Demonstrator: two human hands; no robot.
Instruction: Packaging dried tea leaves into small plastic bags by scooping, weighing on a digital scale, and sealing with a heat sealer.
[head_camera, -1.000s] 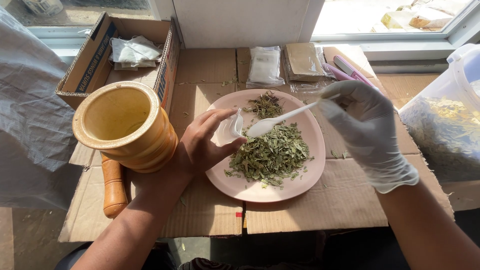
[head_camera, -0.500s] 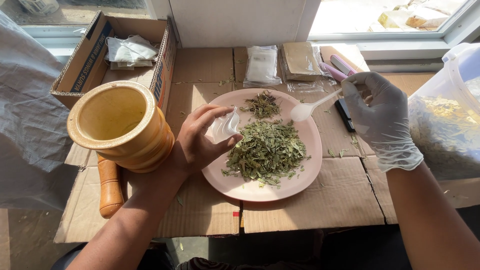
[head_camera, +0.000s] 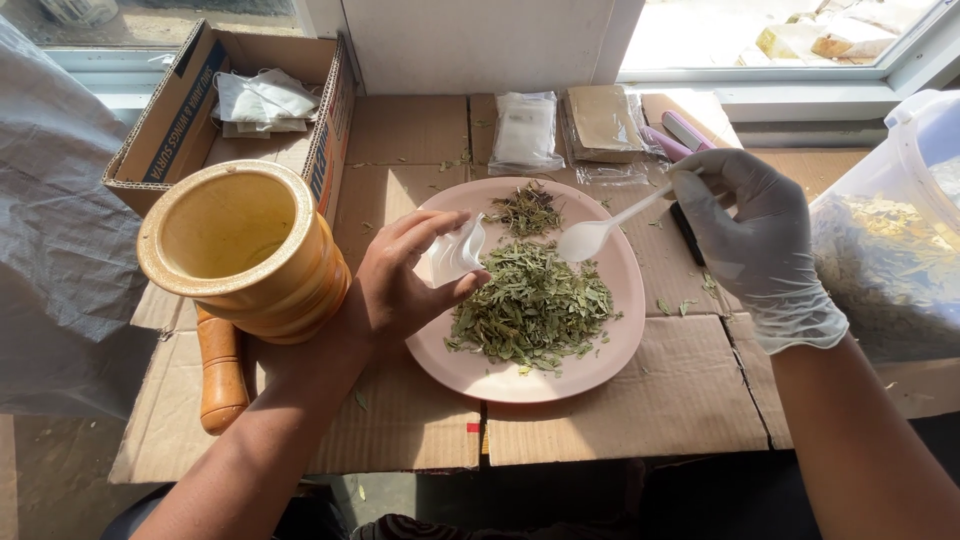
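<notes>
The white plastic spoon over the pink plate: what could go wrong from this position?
The spoon, held by the gloved right hand, hangs above the dried leaves. Light flakes could fall past the small clear bag in the left hand, whose opening looks narrow. Some crumbs already lie on the cardboard. The pile also reaches near the rim of the pink plate, so scooping might push leaves over the edge.

makeshift home herb-packing corner, cardboard-covered sill (head_camera: 620, 420), sunny window (head_camera: 780, 40), wooden mortar (head_camera: 245, 250)
</notes>
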